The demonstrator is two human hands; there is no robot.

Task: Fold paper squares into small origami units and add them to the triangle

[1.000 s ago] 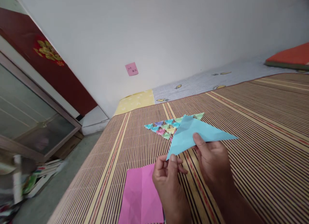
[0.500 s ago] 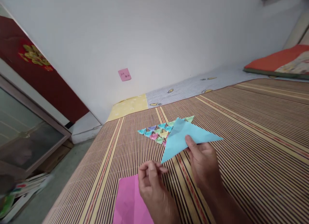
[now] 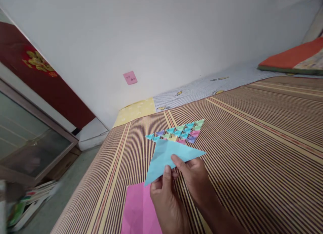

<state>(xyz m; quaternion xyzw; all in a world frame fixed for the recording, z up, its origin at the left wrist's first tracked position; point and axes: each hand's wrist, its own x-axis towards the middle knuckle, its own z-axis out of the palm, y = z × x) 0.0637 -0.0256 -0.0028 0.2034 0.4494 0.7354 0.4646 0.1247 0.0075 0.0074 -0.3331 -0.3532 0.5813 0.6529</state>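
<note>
A light blue paper [image 3: 168, 156] folded into a triangle is held above a striped mat [image 3: 252, 143]. My left hand [image 3: 165, 198] pinches its lower edge with thumb on top. My right hand [image 3: 194, 178] grips the same edge just to the right, thumb pressed on the paper. Beyond the blue triangle, several small folded paper triangles [image 3: 180, 133] in mixed colours lie arranged in a triangular patch on the mat. A pink sheet of paper [image 3: 138, 210] lies flat on the mat under my left hand.
The mat's left edge drops to a grey floor [image 3: 50, 210] with books [image 3: 22, 207] and a glass-fronted cabinet [image 3: 27, 140]. A white wall with a pink sticky note [image 3: 130, 77] stands behind. A checked sheet [image 3: 202, 87] and an orange cushion [image 3: 292, 57] lie at the back right.
The blue triangle has come down and left toward me, uncovering the patch of small folded pieces. My left hand, apart half a second ago, has closed back on the paper's edge.
</note>
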